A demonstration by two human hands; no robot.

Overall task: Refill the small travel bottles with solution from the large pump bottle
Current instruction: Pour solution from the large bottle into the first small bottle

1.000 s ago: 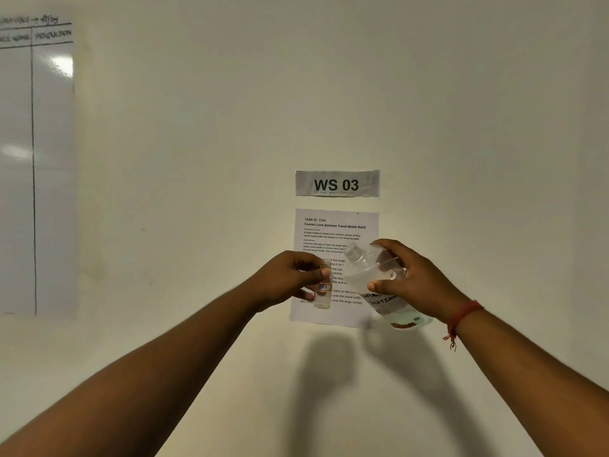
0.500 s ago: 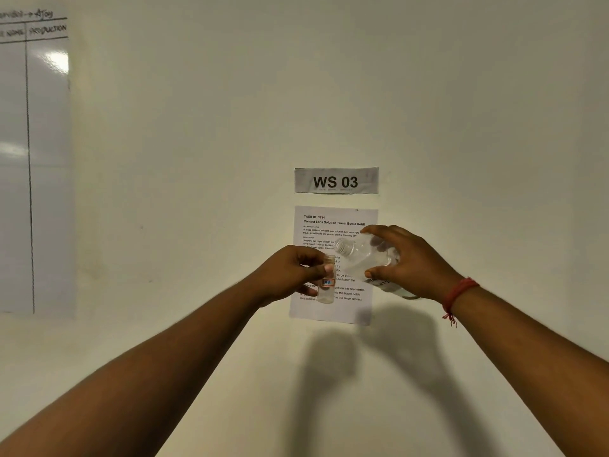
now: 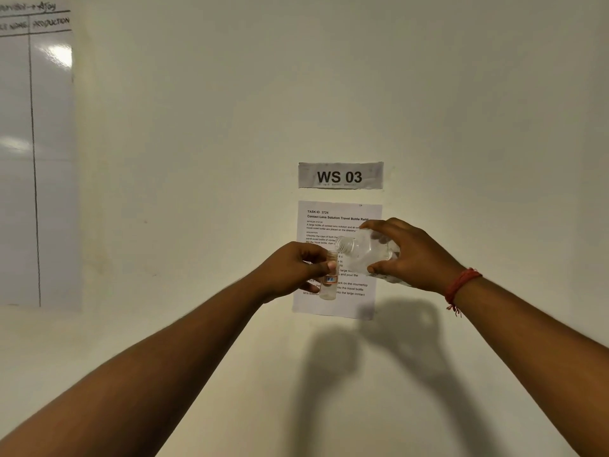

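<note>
Head view, centre of frame: we see the left hand (image 3: 296,270) pinching the small travel bottle (image 3: 328,282) upright, fingers curled round its neck. Just right, the right hand (image 3: 410,255) grips the large clear bottle (image 3: 367,250), tipped sideways, open mouth just above the small one. Behind them: the instruction sheet (image 3: 339,258) and "WS 03" sign (image 3: 340,175).

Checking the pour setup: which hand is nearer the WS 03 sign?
Right. The right hand, gripping the large bottle, sits below the WS 03 sign to its right; the left hand, holding the small bottle, is lower.
</note>
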